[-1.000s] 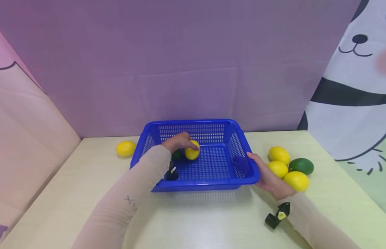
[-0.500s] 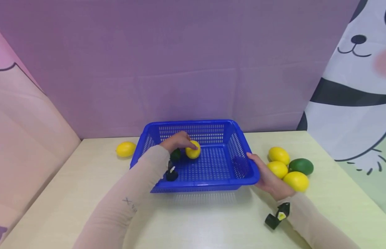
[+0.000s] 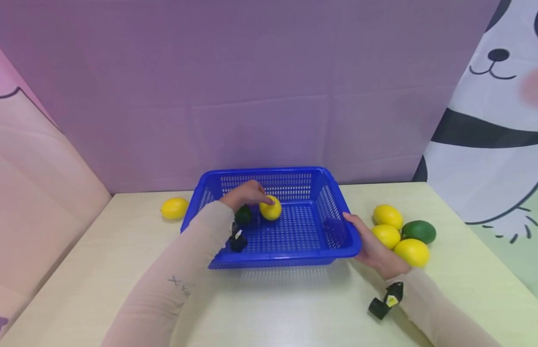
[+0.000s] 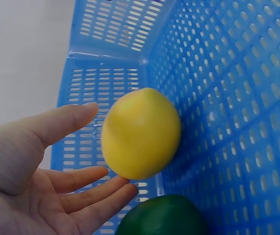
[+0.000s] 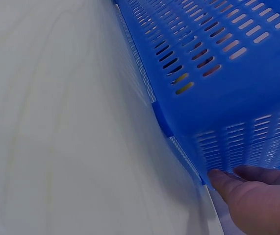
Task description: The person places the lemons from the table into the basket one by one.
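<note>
Left hand: I read the left hand (image 3: 246, 193) as ungripped, fingers extended, thumb apart, beside the basket lemon (image 3: 271, 210); I cannot confirm contact.
Right hand: the right hand (image 3: 375, 248) has fingertips against the right end of the blue basket (image 3: 290, 254); I cannot tell how far the fingers curl.
Lemon position: inside the basket, near mid-length, with a dark green fruit (image 4: 164, 218) next to it.
Work surface: I see a pale wood-grain table (image 3: 273, 308), basket set toward its rear edge.
Room: a purple backdrop (image 3: 251, 86) behind; a panda-print cloth (image 3: 494, 178) right; a pinkish cloth (image 3: 34, 168) left.
Loose fruit, left: single lemon (image 3: 174, 208) just beside the basket.
Loose fruit, right: three lemons (image 3: 412, 253) clustered with a green fruit (image 3: 418, 232), near the right hand.
Obstructions: in my head view the left sleeve (image 3: 173, 279) covers the basket's near-left corner; a black wrist camera (image 3: 238, 241) blocks part of its floor.
</note>
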`<state>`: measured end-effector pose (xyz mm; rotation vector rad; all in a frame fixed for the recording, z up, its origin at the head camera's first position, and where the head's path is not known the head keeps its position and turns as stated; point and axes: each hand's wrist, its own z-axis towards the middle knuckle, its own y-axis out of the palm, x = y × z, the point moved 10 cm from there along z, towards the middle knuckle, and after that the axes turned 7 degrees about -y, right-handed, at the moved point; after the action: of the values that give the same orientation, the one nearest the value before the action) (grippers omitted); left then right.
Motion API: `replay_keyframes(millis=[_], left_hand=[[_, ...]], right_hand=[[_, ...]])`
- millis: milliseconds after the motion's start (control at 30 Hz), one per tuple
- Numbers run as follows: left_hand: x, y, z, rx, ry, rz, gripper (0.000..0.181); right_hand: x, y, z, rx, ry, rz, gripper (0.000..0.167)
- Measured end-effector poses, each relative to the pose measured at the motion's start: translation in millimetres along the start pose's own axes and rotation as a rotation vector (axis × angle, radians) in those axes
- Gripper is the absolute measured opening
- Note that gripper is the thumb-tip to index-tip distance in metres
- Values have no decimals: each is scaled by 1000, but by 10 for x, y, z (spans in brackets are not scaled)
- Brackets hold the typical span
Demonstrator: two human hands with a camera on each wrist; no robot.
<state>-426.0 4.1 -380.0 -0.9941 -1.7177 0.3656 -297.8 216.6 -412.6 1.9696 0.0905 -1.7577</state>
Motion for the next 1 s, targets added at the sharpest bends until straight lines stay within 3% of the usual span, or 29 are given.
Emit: replay_keyframes(millis=[300, 600, 800, 1000], left_hand=[[3, -84, -43, -17, -22, -60, 63], [4, -209, -99, -8, -17, -59, 63], [26, -312, -112, -6, 23, -44, 63], [9, -423, -168, -16, 23, -77, 63]], right_hand=[[-12, -17, -16, 7, 4, 4, 72], [-7, -15, -14, 20, 24, -28, 79], [-10, -8, -19, 21, 27, -28, 78], [0, -2, -21, 17, 31, -32, 78]])
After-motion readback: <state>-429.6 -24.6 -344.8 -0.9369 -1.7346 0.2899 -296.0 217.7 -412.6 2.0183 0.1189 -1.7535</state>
